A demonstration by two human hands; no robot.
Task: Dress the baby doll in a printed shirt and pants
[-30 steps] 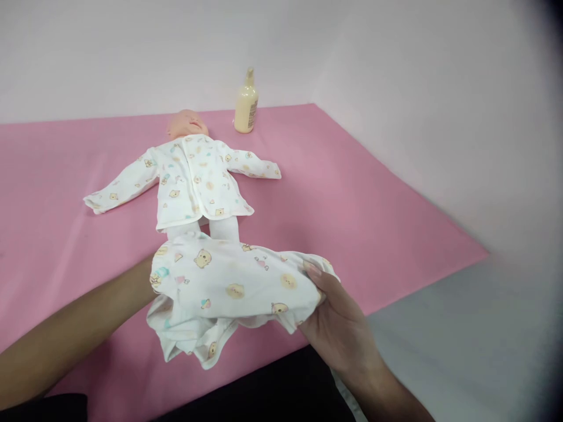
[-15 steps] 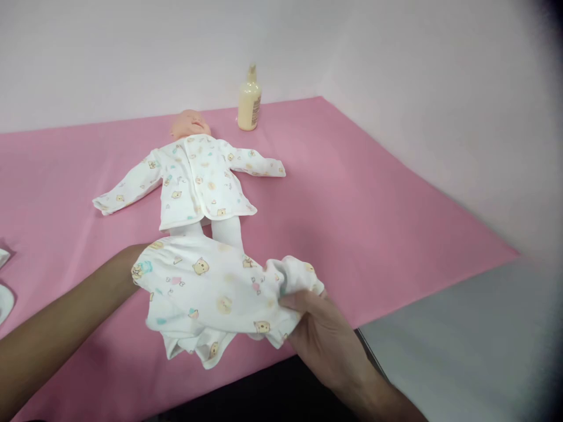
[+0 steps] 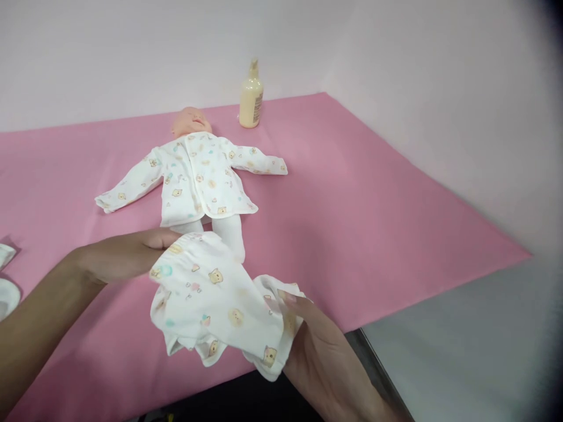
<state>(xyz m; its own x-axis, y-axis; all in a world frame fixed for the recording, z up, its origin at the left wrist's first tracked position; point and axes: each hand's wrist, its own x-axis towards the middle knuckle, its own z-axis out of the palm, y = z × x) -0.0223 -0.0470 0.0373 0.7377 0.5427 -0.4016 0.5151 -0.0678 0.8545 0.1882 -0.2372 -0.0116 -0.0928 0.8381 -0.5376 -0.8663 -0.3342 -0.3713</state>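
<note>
A baby doll point(image 3: 193, 122) lies on its back on the pink mat point(image 3: 373, 193), dressed in a white printed top point(image 3: 200, 179) with arms spread and white legs showing below the hem. In front of its feet I hold a bunched white printed baby garment point(image 3: 211, 299). My left hand point(image 3: 127, 255) grips the garment's upper left edge, close to the doll's feet. My right hand point(image 3: 316, 346) grips its lower right side from beneath, fingers partly inside the cloth.
A cream lotion bottle point(image 3: 251, 97) stands at the mat's far edge by the wall. Small white cloth pieces point(image 3: 6, 281) lie at the left border. A grey surface point(image 3: 461, 346) begins right of the mat. White walls close the back and right.
My hands have drawn closer together, bunching the garment. My left hand rose into view beside the doll's feet; my right hand shifted left and down.
</note>
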